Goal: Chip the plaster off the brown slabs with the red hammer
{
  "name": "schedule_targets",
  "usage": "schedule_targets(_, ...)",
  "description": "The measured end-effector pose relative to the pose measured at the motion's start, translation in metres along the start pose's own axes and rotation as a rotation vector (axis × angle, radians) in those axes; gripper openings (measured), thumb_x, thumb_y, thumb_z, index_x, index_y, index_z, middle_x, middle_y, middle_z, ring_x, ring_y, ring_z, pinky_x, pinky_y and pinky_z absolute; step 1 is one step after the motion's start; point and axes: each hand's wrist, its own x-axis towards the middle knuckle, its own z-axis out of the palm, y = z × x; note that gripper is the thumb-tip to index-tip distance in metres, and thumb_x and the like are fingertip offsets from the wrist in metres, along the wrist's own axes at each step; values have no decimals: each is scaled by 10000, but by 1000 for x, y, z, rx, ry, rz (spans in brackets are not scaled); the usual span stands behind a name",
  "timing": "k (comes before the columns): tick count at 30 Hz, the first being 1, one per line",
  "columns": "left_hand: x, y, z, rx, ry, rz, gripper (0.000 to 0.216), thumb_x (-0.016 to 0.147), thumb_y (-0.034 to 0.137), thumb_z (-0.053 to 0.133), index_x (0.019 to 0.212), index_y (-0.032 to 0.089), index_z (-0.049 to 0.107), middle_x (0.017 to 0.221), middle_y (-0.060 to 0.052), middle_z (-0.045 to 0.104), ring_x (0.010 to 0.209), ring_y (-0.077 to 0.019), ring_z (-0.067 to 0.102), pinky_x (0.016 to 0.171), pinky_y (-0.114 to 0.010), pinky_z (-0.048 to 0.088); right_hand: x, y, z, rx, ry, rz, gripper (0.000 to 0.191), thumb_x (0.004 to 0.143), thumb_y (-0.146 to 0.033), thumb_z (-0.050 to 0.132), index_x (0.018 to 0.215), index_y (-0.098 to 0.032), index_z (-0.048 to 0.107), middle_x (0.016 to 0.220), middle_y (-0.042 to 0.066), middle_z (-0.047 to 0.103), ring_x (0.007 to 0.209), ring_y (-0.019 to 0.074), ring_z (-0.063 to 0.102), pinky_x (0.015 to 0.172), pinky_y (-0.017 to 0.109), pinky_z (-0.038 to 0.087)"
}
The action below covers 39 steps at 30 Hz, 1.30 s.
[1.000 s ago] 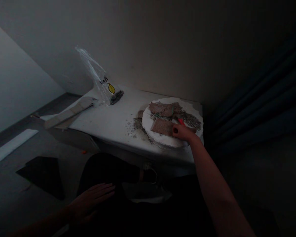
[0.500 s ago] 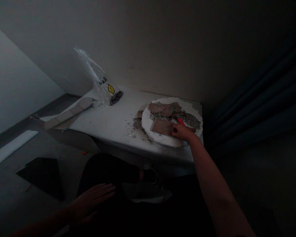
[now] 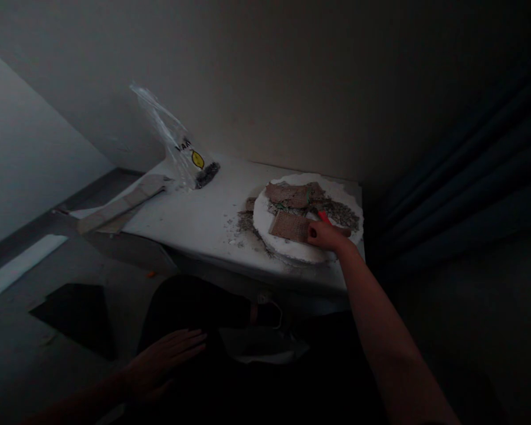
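Note:
My right hand (image 3: 325, 236) is closed at the near edge of a flat brown rough-textured slab (image 3: 289, 226). A small red piece (image 3: 323, 216) shows at the top of the hand; whether my fingers hold it is hidden. The slab lies on a round white board (image 3: 265, 219) with a jagged rim. Behind it on the board are another brown textured piece (image 3: 287, 193) with a bit of green, and grey-brown crumbs (image 3: 343, 216). My left hand (image 3: 170, 351) rests with straight fingers on my dark-clothed leg and holds nothing.
The board stands on a white-topped table (image 3: 190, 218); crumbs (image 3: 246, 222) lie beside it. A clear plastic bag (image 3: 177, 139) with a lemon print and dark bits leans at the back. Cardboard strips (image 3: 124, 203) overhang the left edge. A dark curtain (image 3: 464, 171) hangs at right.
The view has shifted very slightly. Both hands keep their places, and nothing on the board has visibly moved.

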Motion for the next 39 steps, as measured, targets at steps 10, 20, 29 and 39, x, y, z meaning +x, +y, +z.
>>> schedule_targets(10, 1, 4, 0, 15, 0, -28, 713, 929, 336, 406, 1610, 301, 197, 1621, -34, 371, 1486, -255, 355, 1221, -449, 312, 2, -5, 0, 2, -20, 75, 59, 812, -127, 636, 791, -167, 674, 842, 65, 710, 725, 165, 614, 626, 252, 405)
schedule_targets(20, -1, -7, 3, -15, -15, 33, 751, 912, 345, 429, 1615, 307, 168, 1630, -30, 352, 1473, -256, 381, 1215, -428, 327, 2, -4, -1, 11, -28, 97, 57, 805, -143, 650, 795, -163, 702, 832, 76, 714, 725, 168, 627, 620, 251, 416)
schedule_targets(29, 0, 0, 1, 17, 9, 4, 715, 930, 352, 392, 1613, 288, 189, 1625, -36, 364, 1487, -252, 355, 1222, -438, 312, 2, -4, -1, 16, -33, 103, 83, 817, -131, 634, 829, -150, 714, 872, 85, 725, 757, 175, 638, 640, 255, 421)
schedule_targets(39, -3, -8, 6, 46, -26, 36, 741, 918, 366, 421, 1615, 274, 187, 1635, -41, 342, 1496, -254, 337, 1216, -432, 317, 0, -10, -7, -7, -49, 117, 97, 840, -123, 618, 800, -166, 695, 880, 75, 730, 732, 161, 621, 611, 238, 397)
